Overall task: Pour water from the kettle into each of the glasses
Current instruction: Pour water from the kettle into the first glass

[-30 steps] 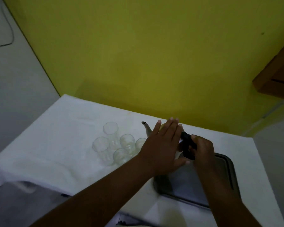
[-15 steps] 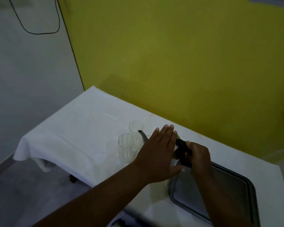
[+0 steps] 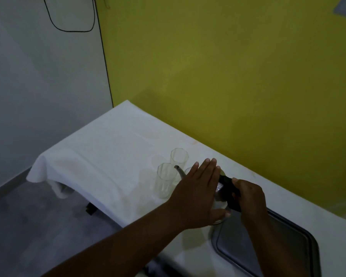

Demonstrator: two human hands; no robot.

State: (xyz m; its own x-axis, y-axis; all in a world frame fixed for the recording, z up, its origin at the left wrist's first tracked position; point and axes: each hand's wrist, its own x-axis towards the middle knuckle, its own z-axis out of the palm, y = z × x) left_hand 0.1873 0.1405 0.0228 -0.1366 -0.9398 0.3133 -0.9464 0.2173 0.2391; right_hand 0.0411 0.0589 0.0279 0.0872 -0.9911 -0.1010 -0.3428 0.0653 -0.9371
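White cloth-covered table (image 3: 100, 156) against a yellow wall (image 3: 228, 76). Right hand (image 3: 250, 198) grips the kettle (image 3: 220, 196) by its black handle; left hand (image 3: 198, 194), fingers flat, rests over it, spout beside two upright glasses (image 3: 164, 180).

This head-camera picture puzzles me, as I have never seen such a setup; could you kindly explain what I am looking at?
There is no machine here. A person wears a camera on the head, looking forward and down, so you see their own two arms. The right hand grips the black handle of a metal kettle. The left hand lies flat over the kettle's top, fingers straight. The spout points at a group of clear glasses on a table under a white cloth. A dark metal tray lies near the right arm. I cannot tell whether the glasses hold water or whether any is flowing.
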